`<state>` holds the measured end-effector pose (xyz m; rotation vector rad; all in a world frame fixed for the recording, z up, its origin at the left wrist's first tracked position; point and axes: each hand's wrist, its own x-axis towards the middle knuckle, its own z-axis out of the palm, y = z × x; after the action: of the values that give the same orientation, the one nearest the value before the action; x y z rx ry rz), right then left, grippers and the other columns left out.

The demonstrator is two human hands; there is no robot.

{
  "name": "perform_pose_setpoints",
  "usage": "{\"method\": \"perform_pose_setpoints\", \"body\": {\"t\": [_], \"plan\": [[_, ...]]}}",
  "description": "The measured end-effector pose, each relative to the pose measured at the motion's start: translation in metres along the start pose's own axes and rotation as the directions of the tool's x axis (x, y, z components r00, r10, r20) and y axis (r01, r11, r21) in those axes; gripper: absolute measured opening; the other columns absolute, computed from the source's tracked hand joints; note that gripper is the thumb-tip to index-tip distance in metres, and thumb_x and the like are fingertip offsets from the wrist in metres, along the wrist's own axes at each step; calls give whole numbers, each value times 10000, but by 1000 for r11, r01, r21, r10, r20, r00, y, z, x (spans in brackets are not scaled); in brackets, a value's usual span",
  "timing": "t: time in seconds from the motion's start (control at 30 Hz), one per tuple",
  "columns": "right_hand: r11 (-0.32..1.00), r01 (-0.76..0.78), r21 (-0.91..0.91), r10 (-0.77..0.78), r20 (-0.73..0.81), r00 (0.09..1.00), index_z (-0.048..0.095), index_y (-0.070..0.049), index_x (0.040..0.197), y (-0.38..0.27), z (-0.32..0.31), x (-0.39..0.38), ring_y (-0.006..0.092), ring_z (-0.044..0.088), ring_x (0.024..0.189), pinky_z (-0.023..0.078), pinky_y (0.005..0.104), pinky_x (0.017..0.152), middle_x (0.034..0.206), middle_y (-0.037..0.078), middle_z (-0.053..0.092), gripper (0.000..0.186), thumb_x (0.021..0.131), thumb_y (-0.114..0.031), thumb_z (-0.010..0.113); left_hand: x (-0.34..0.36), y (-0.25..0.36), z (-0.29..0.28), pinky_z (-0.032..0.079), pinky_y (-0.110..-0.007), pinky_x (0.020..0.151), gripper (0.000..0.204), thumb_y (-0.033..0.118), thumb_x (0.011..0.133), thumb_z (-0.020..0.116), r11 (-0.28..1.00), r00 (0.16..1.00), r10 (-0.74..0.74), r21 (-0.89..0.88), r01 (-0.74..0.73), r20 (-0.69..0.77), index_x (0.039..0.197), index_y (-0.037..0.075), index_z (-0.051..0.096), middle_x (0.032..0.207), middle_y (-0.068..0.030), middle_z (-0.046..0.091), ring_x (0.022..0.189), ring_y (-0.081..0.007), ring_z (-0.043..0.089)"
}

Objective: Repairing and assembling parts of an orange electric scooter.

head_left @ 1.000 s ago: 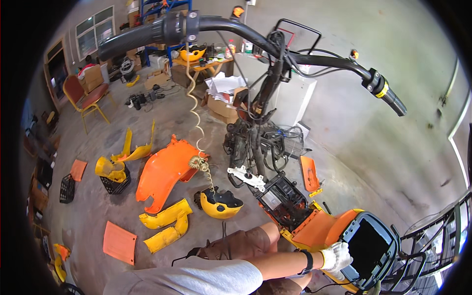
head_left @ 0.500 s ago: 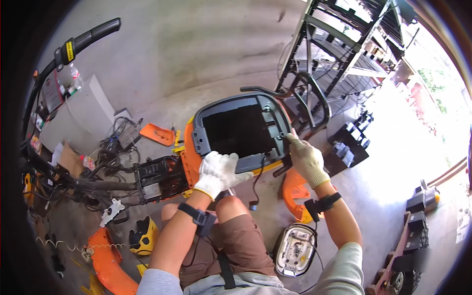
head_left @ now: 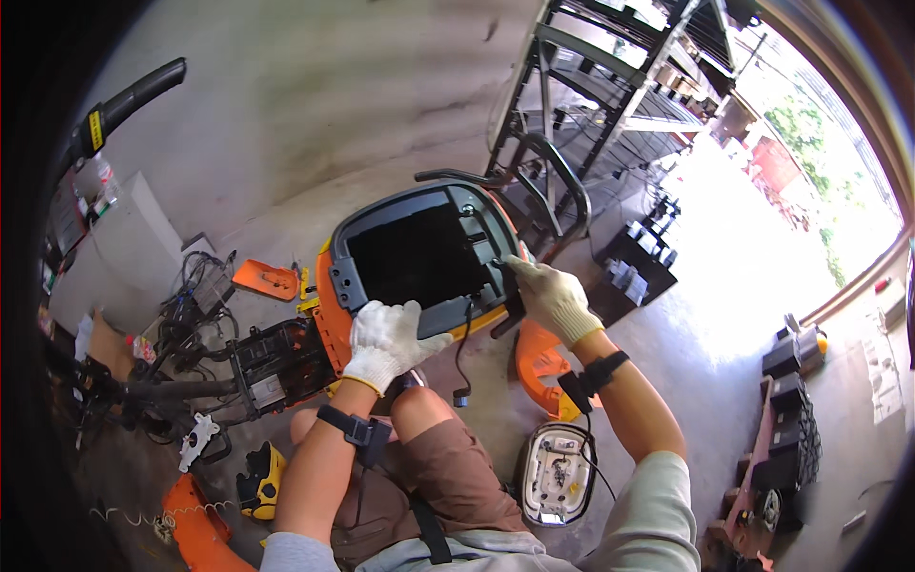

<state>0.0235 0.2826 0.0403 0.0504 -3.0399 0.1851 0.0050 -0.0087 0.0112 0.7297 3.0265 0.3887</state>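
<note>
A dark storage compartment (head_left: 415, 248) with a grey rim sits in the orange body (head_left: 332, 319) of a partly stripped scooter. My left hand (head_left: 386, 345), in a white knit glove, lies on the compartment's near-left edge with thumb and fingers apart. My right hand (head_left: 553, 303), also gloved, grips the right rim with its fingers curled, the index finger near a small fitting there. A black cable (head_left: 465, 351) with a connector hangs from the near side of the compartment, between my hands. The bare steering column and battery bay (head_left: 272, 367) extend to the left.
Black handlebar (head_left: 133, 95) at upper left, rear rack (head_left: 562, 181) beyond the compartment, metal shelving (head_left: 610, 86) behind. On the floor lie orange panels (head_left: 195, 520), a yellow helmet-like shell (head_left: 259, 481) and an upturned white-lined seat (head_left: 555, 477). A bright doorway (head_left: 791, 172) is at right.
Since a second ago my view has swung right onto the compartment, and my right hand came into sight at its rim. In the last half second both hands moved little while the view shifted slightly.
</note>
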Motion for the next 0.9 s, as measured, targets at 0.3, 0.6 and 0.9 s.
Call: {"method": "perform_pose_setpoints", "body": {"t": [0.3,0.6,0.9], "plan": [[967,-250,40,241,161,957,607,-159,1468,-12,5,11,375,753,1113,601,487,913,1257,186,747,470,1153,-447,411,-3,10,-4,587,-519,855,614,648,809,824,1000,998,0,-29,-2,-58,993,66,753,901,-210,773,895,-425,743],[878,-433,203,399,189,897,576,-46,1456,-65,-6,-10,419,758,1072,610,529,883,1155,227,767,432,1169,-309,390,-8,12,-5,575,-529,876,605,618,842,831,1000,999,-27,13,27,-43,1041,53,745,914,-213,776,957,-423,729],[984,-135,-118,151,140,978,564,-45,1433,-81,65,31,370,748,915,593,502,812,950,199,716,489,1113,-401,465,-8,11,-2,576,-513,857,592,625,840,827,1000,997,9,14,-8,-78,983,59,730,909,-209,775,939,-414,735]]}}
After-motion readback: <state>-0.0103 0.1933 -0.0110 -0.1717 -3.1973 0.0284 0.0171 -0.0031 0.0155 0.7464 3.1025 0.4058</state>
